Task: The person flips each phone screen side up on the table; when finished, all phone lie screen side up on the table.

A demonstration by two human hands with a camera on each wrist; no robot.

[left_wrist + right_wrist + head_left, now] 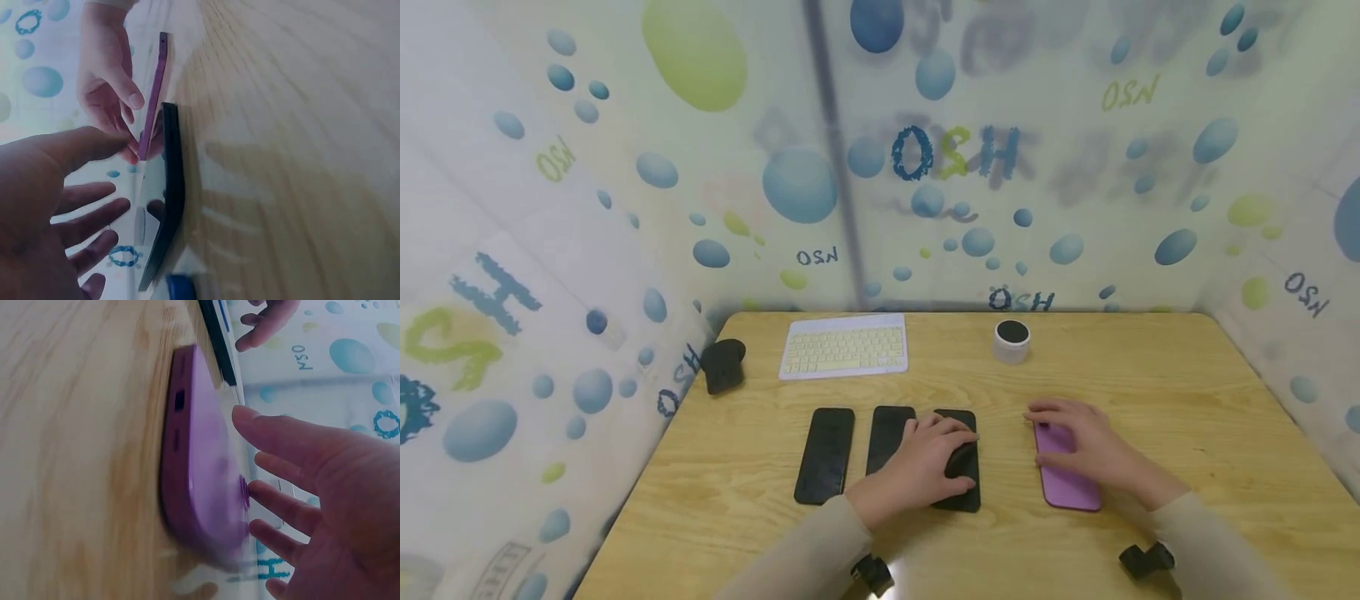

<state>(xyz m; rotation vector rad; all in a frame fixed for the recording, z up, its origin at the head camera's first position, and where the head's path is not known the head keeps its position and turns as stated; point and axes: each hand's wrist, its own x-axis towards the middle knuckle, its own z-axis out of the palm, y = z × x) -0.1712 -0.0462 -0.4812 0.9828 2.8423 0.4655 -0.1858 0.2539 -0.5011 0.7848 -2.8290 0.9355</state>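
Both spread-fingered: left hand (921, 467) over black phone (968, 461), partly obscuring middle phone (891, 429); right hand (1092, 442) over purple phone (1069, 485); keyboard (844, 347) beyond.

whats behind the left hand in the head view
Behind the left hand are the middle black phone, upper part showing, and the right black phone, partly showing. The middle one's lower end and part of the right one are covered.
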